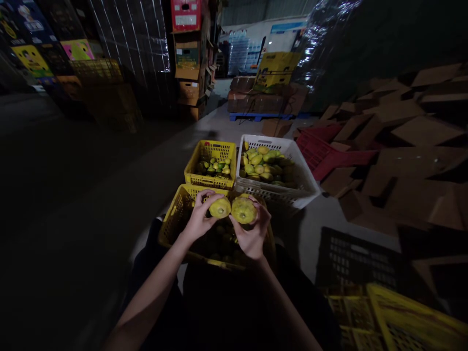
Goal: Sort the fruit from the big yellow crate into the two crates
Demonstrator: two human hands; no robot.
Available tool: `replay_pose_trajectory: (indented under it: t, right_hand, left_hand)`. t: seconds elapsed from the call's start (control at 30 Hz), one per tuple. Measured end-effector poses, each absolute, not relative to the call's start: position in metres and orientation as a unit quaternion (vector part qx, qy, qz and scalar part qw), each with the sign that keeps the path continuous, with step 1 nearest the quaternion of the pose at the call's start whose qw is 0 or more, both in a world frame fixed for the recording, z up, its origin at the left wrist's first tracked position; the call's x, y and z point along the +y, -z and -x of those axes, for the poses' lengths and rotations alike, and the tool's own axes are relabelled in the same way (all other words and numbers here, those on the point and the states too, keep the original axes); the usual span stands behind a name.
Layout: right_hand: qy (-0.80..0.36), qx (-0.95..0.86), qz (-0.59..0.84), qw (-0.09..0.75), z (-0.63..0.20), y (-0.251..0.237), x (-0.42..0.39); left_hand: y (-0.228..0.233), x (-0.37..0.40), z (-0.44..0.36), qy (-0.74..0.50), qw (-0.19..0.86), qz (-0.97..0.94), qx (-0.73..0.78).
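A: What is laid out here, from the biggest thing down?

B: A white crate point(292, 161) of yellow-green fruit is seen farthest out, with a small yellow crate point(212, 163) of greener fruit just left of it. Nearer, a second yellow crate point(175, 214) sits in front of the knees, dim inside, with more fruit barely made out.

A: And the hands?

B: One fruit is held in each, above the near crate. The left hand point(197, 219) is wrapped around the smaller fruit point(220, 208); the right hand point(252, 236) is cupped under the larger fruit point(243, 210). The two are held side by side, almost touching, stem ends turned toward the camera.

A: How would such a comparison be done well?

B: Probably, each fruit should be rolled in the fingertips so every side is checked. Squeezing is best avoided, since ripe skin bruises easily. The light is poor, so colour should be judged with care.
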State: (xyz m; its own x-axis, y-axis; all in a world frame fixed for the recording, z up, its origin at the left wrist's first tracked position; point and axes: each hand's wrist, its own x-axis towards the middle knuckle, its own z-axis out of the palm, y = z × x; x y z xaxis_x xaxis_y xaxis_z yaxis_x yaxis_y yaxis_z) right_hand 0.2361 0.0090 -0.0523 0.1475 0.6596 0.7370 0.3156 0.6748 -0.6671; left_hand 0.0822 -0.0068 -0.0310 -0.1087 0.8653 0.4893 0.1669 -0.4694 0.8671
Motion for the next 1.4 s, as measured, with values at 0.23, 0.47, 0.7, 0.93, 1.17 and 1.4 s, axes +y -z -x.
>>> replay_pose_trajectory:
  t: [0.23,0.47,0.7,0.93,1.17,1.4]
  right_hand:
    - [-0.315,-0.584,0.408,0.627,-0.244,0.039,0.009]
    - [-0.642,-0.402,0.404,0.513,-0.252,0.027,0.008]
    - [-0.778,-0.294,0.426,0.357,-0.256,0.037,0.02]
    - [-0.787,-0.179,0.381,0.45,-0.248,0.02,0.013]
    - [-0.796,-0.182,0.348,0.461,-0.246,0.018,0.009]
    - [-0.847,-0.136,0.26,0.443,-0.247,0.031,0.014]
  left_hand:
    - [0.023,-0.007,-0.077,-0.62,0.365,-0.543,0.433]
    - [0.022,-0.004,-0.07,-0.524,0.713,-0.221,0.41]
    - [0.036,0.006,-0.075,-0.455,0.754,-0.133,0.454]
    - [0.023,0.0,-0.079,-0.52,0.752,-0.119,0.387]
    - [0.022,-0.001,-0.085,-0.558,0.745,-0.109,0.347]
    - [0.026,-0.008,-0.093,-0.553,0.774,-0.085,0.295]
